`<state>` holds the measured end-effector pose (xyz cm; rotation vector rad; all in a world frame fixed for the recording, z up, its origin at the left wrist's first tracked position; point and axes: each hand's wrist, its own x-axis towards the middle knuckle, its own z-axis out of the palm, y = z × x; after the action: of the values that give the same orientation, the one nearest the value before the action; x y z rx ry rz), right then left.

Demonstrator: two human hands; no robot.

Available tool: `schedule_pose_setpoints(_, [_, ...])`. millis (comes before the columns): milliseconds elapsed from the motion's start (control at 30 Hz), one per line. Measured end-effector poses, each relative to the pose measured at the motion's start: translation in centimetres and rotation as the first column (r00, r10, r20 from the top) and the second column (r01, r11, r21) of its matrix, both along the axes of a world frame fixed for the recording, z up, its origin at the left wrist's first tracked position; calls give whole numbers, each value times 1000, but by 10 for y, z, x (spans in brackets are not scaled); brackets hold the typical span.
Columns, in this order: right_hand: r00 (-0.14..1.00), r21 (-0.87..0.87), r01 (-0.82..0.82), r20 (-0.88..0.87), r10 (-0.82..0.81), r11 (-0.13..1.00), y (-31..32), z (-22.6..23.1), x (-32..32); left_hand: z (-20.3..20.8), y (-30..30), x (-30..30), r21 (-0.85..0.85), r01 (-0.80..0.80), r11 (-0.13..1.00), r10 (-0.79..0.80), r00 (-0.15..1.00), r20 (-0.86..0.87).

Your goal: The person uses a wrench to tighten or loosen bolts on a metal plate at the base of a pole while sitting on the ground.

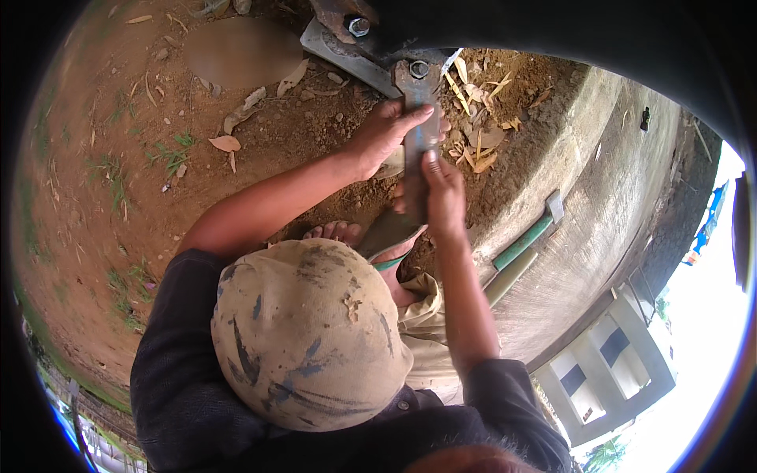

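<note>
One stretch of brown earth (118, 205), a pale concrete ledge (591, 229) at right, a long flat bar (416, 146) over the earth, a green-handled tool (525, 242) on the ledge, left hand (385, 135) clasped round the bar, right hand (446, 197) clenched on it lower down, hex bolt (419, 69) at the bar's far end

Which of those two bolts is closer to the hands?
The lower-right bolt, at the top of the metal bar that the left hand and right hand grip. The other bolt sits higher and further left.
</note>
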<state>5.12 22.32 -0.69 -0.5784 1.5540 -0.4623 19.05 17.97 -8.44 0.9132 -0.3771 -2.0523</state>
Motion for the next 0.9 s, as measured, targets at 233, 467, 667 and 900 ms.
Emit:
schedule_pose_setpoints(233, [948, -27, 298, 125, -292, 954, 39, -16, 64, 11, 8, 28, 71, 128, 989, -133, 989, 66])
schedule_pose_setpoints(467, [981, -37, -169, -104, 164, 985, 2, 3, -13, 8, 12, 4, 39, 85, 996, -82, 994, -74])
schedule_pose_setpoints(667, [736, 11, -664, -171, 655, 748, -122, 15, -94, -1, -21, -20, 5, 157, 988, -156, 984, -86])
schedule_pose_setpoints(900, [831, -51, -545, -167, 530, 837, -87, -8, -91, -1, -15, -24, 45, 33, 998, -32, 999, -25])
